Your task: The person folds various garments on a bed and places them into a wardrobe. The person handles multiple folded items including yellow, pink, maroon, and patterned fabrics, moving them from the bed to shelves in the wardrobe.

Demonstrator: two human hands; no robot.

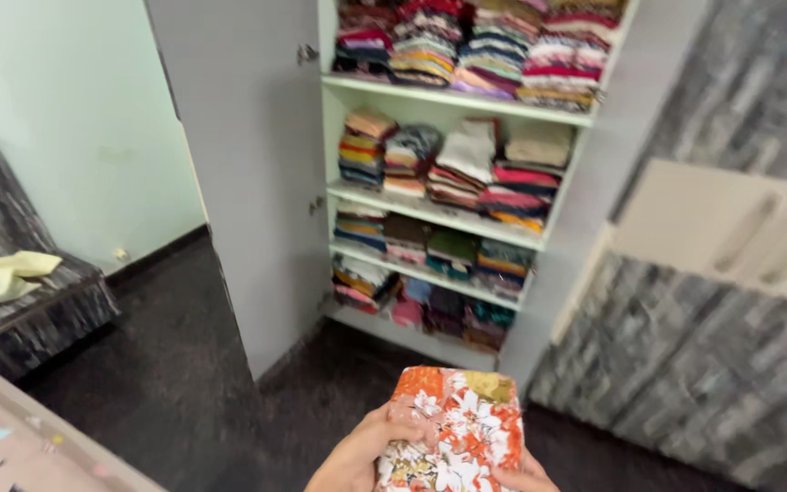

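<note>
Both hands, left hand [357, 456] and right hand [526, 476], have fingers clamped on a folded floral cloth [453, 433] at six o'clock; open wardrobe [448, 182] stands at twelve.

A folded cloth [453, 428] printed with white flowers on an orange-red ground, one upper corner patterned in yellow-green, sits at the bottom centre of the head view. It is a flat, roughly rectangular bundle, held upright and tilted slightly, its top edge pointing toward an open wardrobe. The left hand [357, 456] grips its left edge with fingers curled over the front, while the right hand [526, 476] clasps the lower right corner. Its lower part is cut off by the frame.
</note>
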